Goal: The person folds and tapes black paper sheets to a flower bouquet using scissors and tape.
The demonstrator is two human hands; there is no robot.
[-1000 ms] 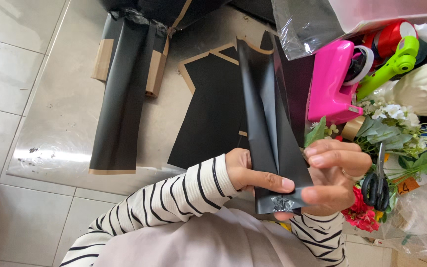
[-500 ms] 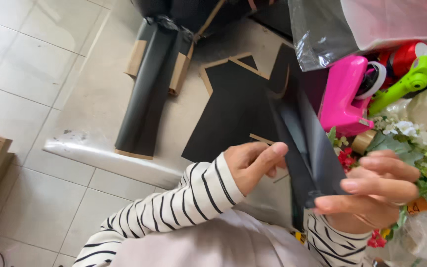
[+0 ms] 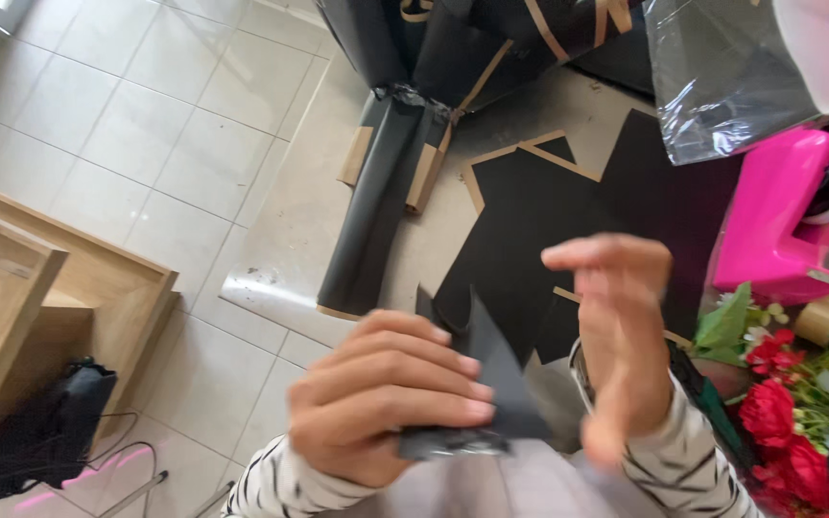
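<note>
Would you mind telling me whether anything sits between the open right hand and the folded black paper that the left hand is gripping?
Nothing visible does. The left hand pinches the folded black paper, and the right hand hangs open just beside it, apart from it, with only bare air between; the black sheets lie farther off.

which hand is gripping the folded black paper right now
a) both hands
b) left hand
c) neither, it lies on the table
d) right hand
b) the left hand has its fingers closed around the gathered end of the folded black paper, while the right hand is open beside it with fingers spread and not gripping the paper.
</note>
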